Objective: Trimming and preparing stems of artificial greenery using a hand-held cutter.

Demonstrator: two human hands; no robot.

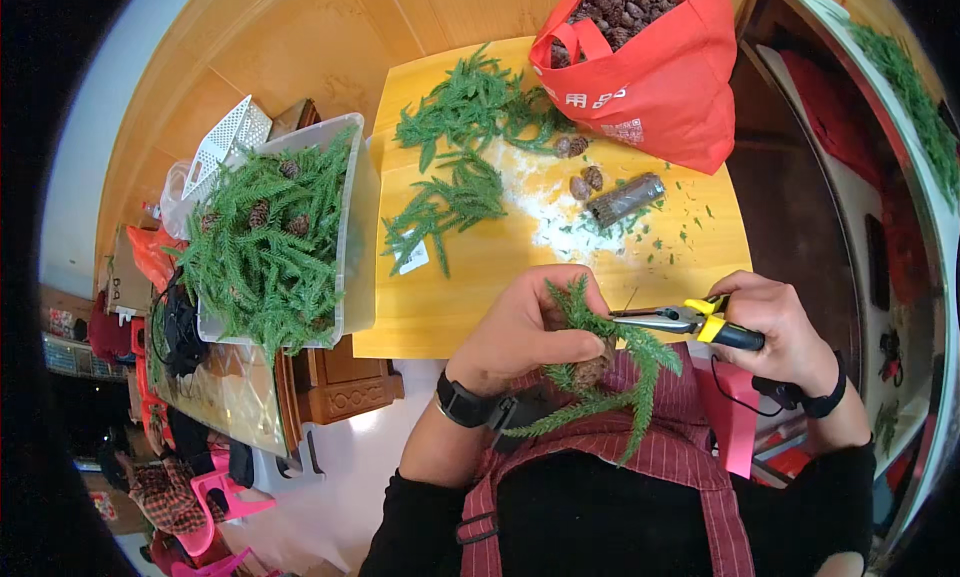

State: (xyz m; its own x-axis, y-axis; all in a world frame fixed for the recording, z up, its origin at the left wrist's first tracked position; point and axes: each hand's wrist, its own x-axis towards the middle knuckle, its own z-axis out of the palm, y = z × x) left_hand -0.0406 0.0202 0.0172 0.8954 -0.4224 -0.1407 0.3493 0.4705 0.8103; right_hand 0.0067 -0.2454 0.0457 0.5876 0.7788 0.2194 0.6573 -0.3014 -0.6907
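Note:
My left hand [525, 325] is closed on an artificial pine sprig [645, 365], pinching it between thumb and fingers. A brown pine cone [590, 373] shows just under the thumb, against the green needles. My right hand [778, 322] grips long-nose pliers [738, 335] with black and yellow handles. The plier jaws point left and reach the top of the sprig beside my left fingertips, where a thin wire sticks up. Whether the jaws pinch that wire I cannot tell. Both hands are in front of my striped red apron [665, 457], at the table's near edge.
On the yellow table [440, 317] lie loose pine sprigs [465, 102], several pine cones [580, 187], a dark wrapped bundle [628, 199], white powder and green scraps. A red bag [650, 87] of cones stands far right. Left is a clear bin [356, 237] heaped with sprigs.

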